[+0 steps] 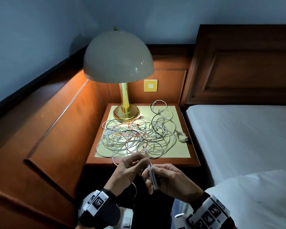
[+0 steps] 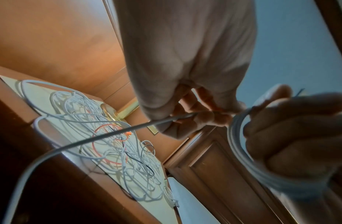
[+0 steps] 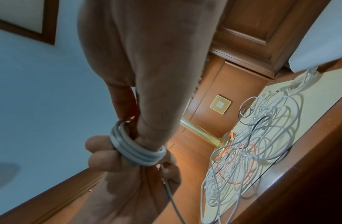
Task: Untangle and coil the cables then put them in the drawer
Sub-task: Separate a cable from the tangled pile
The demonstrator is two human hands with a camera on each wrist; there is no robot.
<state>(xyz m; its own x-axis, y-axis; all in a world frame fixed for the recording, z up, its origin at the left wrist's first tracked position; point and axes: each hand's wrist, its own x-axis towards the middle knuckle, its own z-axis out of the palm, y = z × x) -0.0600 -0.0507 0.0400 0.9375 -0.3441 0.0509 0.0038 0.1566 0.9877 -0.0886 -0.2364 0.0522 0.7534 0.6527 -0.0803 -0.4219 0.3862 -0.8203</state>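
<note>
Coiling is the step in hand, judging from the head view: my right hand (image 1: 168, 180) grips a small coil (image 1: 151, 177) of white cable, fingers curled round its loops, while my left hand (image 1: 130, 169) pinches the free strand just beside it. Both hands hover in front of the tabletop (image 1: 175, 161), where the rest of the cables (image 1: 135, 136) lie in one tangle — white, red and a black one — near the lamp (image 1: 122, 71). No drawer shows in this view.

Left wrist view: the free strand (image 2: 109, 133) runs from my pinching fingers (image 2: 204, 119) down toward the tangle (image 2: 116, 145) and looks fairly taut, which the head view does not show.

Right wrist view: here I can count the loops — about four turns of coil (image 3: 135, 153) wrapped close under my thumb, with the loose strand leaving below.

Next, I judge, I must draw more strand free of the tangle and lay another turn; a hard pull may drag the whole heap toward the edge.
</note>
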